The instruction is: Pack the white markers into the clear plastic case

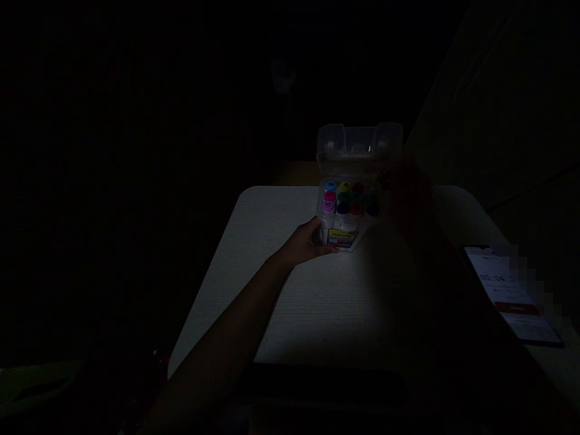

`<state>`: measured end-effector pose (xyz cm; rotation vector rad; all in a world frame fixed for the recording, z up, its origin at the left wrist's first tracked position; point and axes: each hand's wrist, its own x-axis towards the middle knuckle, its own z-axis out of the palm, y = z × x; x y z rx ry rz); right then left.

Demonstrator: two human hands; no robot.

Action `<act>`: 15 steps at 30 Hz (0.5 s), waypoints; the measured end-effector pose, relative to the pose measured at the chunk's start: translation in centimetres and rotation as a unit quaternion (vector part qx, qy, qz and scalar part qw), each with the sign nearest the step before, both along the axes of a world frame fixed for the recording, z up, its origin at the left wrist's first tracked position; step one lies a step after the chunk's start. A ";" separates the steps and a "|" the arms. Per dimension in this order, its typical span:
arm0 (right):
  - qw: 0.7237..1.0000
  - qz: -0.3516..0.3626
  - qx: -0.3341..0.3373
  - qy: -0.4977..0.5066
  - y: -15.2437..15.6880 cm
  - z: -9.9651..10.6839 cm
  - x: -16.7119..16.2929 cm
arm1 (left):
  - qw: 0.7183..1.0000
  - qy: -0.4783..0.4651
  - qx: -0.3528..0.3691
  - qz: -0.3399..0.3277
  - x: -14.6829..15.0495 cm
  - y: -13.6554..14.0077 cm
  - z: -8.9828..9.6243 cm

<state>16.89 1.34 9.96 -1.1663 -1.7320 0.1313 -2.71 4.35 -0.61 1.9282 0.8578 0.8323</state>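
A clear plastic marker case (344, 220) stands upright near the far edge of the table, its hinged lid (360, 145) raised. Inside are several markers (343, 197) with coloured, numbered caps in pink, blue, yellow, green, purple and red. My left hand (308, 244) grips the case's lower left side, thumb and fingers around it. Deep shadow covers my right hand (403, 175), which is beside the right side of the case and lid; its fingers cannot be made out.
The pale wood-grain table (235, 260) is dimly lit. At its right edge lies a phone (512, 293) with a lit screen. Something green (40, 380) shows at the lower left. The surroundings are almost black.
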 end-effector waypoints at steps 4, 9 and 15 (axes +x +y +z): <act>0.996 -0.015 -0.007 0.086 -0.1 0.7 0.2 | 1.000 -0.010 0.018 -0.013 0.0 0.1 -0.2; 0.989 -0.007 -0.054 0.135 0.1 0.8 0.5 | 0.999 -0.035 0.032 -0.019 0.0 0.4 -1.0; 0.984 0.000 -0.122 0.130 0.7 0.5 0.5 | 0.999 -0.035 0.034 -0.008 0.0 0.5 -1.4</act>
